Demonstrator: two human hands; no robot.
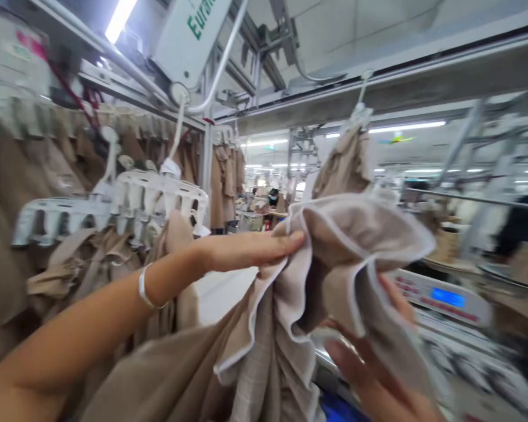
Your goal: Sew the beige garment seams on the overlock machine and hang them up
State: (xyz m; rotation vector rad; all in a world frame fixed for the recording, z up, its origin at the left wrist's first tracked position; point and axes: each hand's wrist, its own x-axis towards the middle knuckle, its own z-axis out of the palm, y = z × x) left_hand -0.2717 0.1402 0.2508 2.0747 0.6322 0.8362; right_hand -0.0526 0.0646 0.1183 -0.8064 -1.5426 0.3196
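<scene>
A beige garment piece point(275, 334) with wavy, white-stitched edges is held up in front of me. My left hand point(250, 249), reaching in from the left with a white band on the wrist, pinches its upper edge between thumb and fingers. On the other side my right hand point(369, 375) is blurred by motion. Its fingers are partly hidden behind the ruffled end, and the cloth lies between them and the thumb. Folds of the piece hang down past the bottom of the view.
White clip hangers point(162, 190) with beige pieces hang at left, under an overhead rail. Another bunched beige piece point(343, 161) hangs beyond my hands. A machine panel with a blue display point(447, 296) stands at right. Workstations fill the background.
</scene>
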